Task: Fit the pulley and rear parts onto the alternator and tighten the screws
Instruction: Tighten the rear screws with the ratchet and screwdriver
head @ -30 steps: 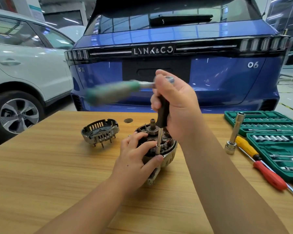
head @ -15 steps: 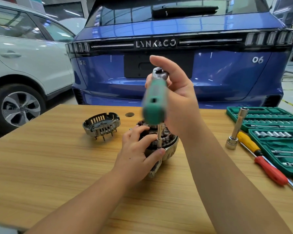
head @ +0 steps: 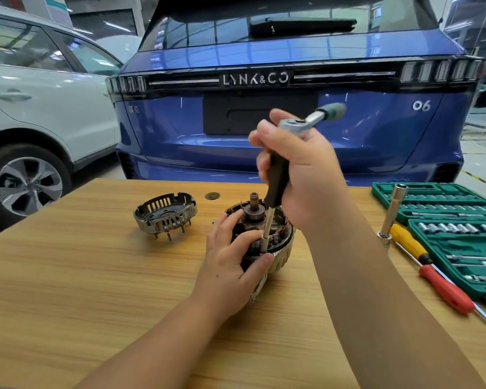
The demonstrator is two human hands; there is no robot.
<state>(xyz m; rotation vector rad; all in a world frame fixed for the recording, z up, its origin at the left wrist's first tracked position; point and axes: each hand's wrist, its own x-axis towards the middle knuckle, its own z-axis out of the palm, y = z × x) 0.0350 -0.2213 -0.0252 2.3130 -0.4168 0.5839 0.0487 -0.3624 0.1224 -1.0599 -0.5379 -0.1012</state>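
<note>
Blue car (head: pixel 292 130): parked tail-on behind the surface, filling the background; white car (head: pixel 40 108) beside it on the left
Surface (head: pixel 68 290): pale wood-grain top, carrying every part and tool in view
Socket case (head: pixel 446 234): green, open, at the right edge; red-handled screwdriver (head: pixel 443 290) and yellow-handled screwdriver (head: pixel 410 244) lying against its near side, a steel extension bar (head: pixel 392 214) standing upright just beside them
Alternator (head: pixel 267 237): mid-surface, shaft end up, copper windings exposed, metal housing below; likely heavy and rigid, prone to rock on its rounded body, so best steadied by the housing rim, well away from the soft copper wire
Rear cover (head: pixel 166 216): slotted metal shell lying apart to the left of the alternator, studs pointing down, not yet fitted; stiff and fairly light by the look, best lifted by its outer ring
Right hand (head: pixel 300 169): fingers wrapped round the black-handled driver (head: pixel 275 186) and the head of the ratchet (head: pixel 312 119), whose green grip juts up and to the right, blurred
Left hand (head: pixel 233 262): fingers curled over the near side of the alternator, thumb against the housing, bracing it
Driver tip: seated down among the windings near the left thumb; screw itself hidden
Step in hand: apparently running down a screw inside the body
</note>
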